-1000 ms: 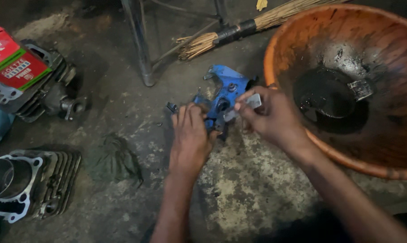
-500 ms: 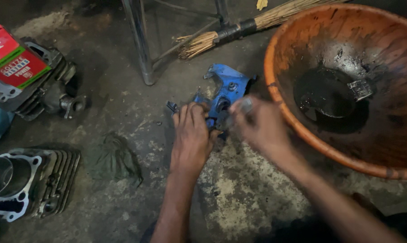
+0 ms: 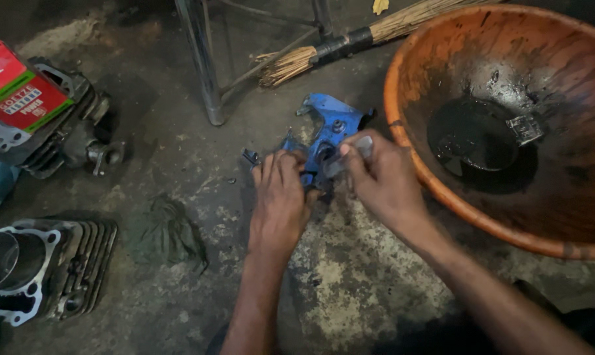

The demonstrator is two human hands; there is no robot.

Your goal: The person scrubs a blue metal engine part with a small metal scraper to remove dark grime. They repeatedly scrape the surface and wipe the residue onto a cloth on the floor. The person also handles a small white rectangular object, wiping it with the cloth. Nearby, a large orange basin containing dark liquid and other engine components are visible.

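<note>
Blue painted metal, oily and chipped: the small engine cover (image 3: 330,128) lying on the concrete floor (image 3: 376,289), about the middle of the visible patch and just beside the orange basin (image 3: 403,141) toward the right edge. Pressing down on its near end with the left hand (image 3: 281,197), fingers laid flat and close together over the part. Pinching a small pale grey piece (image 3: 362,146) against the cover with the right hand (image 3: 383,181), thumb and forefinger closed on it; impossible to tell exactly what kind of piece.

Judging from this, being somewhere in the middle of the work: cover already out on the floor and being handled, not yet put aside. Dark oil pooling in the basin, with a small metal part (image 3: 524,128) soaking in it. Finned cylinder block (image 3: 41,269) waiting near the left edge of the floor, a second engine part (image 3: 67,141) with a red and green carton (image 3: 18,89) on top farther back, both untouched. Crumpled rag (image 3: 163,233) lying between, well apart from the hands.
</note>
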